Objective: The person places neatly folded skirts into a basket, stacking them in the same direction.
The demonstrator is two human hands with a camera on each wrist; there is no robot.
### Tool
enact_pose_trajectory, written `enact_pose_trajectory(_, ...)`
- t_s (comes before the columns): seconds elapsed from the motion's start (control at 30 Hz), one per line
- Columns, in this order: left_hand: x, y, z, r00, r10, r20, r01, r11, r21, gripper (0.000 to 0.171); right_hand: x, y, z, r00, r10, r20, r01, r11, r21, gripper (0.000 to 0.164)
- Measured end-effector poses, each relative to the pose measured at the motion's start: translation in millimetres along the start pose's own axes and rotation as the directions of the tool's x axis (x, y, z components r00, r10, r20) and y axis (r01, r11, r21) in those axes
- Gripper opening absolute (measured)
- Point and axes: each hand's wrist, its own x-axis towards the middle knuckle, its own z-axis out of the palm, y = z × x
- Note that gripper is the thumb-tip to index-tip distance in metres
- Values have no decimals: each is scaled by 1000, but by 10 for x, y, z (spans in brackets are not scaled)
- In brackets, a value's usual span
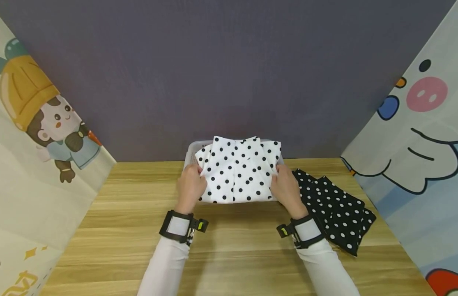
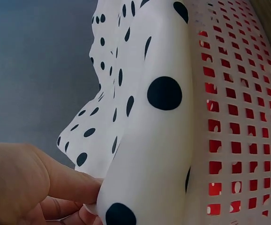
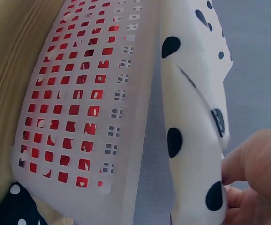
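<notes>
A folded white cloth garment with black dots is held over a white plastic basket at the back of the table. On its left edge, my left hand pinches the fabric between thumb and fingers, as the left wrist view also shows. My right hand grips the opposite edge the same way. In the right wrist view, a gap separates the garment from the rim of the basket. Red and white contents show through the basket's holes; their kind is hidden.
A folded black cloth with white dots lies on the wooden table right of the basket, close to my right forearm. Behind the table rises a dark grey wall. Printed cartoon panels flank both sides.
</notes>
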Motion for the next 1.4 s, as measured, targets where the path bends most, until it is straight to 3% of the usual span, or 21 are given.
enact_pose_trajectory(0.4, 266, 23, 15, 996, -60, 61, 59, 998, 21, 9, 307, -31, 60, 998, 14, 61, -15, 1000, 12, 29)
enact_pose_trajectory(0.6, 418, 59, 74, 990, -81, 119, 69, 992, 101, 24, 468, -25, 105, 989, 49, 139, -52, 998, 18, 26)
enact_pose_trajectory(0.8, 520, 62, 148, 976, -119, 180, 88, 982, 168, 17, 615, -17, 123, 967, 73, 244, -65, 997, -38, 31)
enact_pose_trajectory(0.97, 580, 37, 231, 959, -153, 239, 115, 980, 164, 21, 713, 13, 162, 939, 96, 330, -68, 993, -96, 51)
enact_pose_trajectory(1.1, 607, 21, 269, 944, -173, 281, 141, 981, 133, 21, 780, 20, 191, 915, 121, 385, -72, 988, -140, 55)
enact_pose_trajectory(1.17, 624, 12, 275, 930, -192, 314, 159, 979, 128, 18, 809, 19, 202, 904, 110, 412, -42, 984, -171, 48)
enact_pose_trajectory(1.33, 681, -33, 331, 885, -244, 396, 204, 969, 140, 20, 847, 33, 217, 872, 72, 484, 56, 968, -245, 10)
enact_pose_trajectory(1.4, 689, -46, 359, 875, -253, 414, 211, 967, 146, 20, 849, 47, 225, 853, 89, 514, 61, 962, -267, 5)
